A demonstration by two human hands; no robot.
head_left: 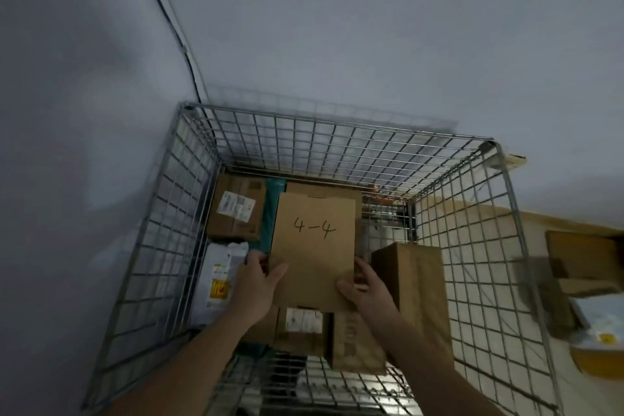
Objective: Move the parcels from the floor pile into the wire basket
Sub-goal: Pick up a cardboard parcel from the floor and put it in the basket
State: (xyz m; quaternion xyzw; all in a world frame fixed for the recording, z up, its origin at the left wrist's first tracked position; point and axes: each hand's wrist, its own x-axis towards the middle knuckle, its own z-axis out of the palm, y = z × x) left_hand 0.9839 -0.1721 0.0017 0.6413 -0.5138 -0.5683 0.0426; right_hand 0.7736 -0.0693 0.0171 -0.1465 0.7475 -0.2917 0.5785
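A flat brown cardboard parcel (314, 246) marked "4-4" is inside the wire basket (337, 125), above the parcels lying there. My left hand (258, 284) grips its lower left edge, thumb on top. My right hand (366, 287) grips its lower right edge. Under and around it lie a labelled brown box (236, 209), a teal package (269, 219), a white poly mailer (221, 277), a small labelled box (302, 328) and a taller brown box (415, 284).
The basket stands in a wall corner, with a black cable (165, 20) running down the wall behind it. To the right, on the floor outside the wire side, lie more parcels (584, 267), among them a light mailer with a yellow one (601, 331).
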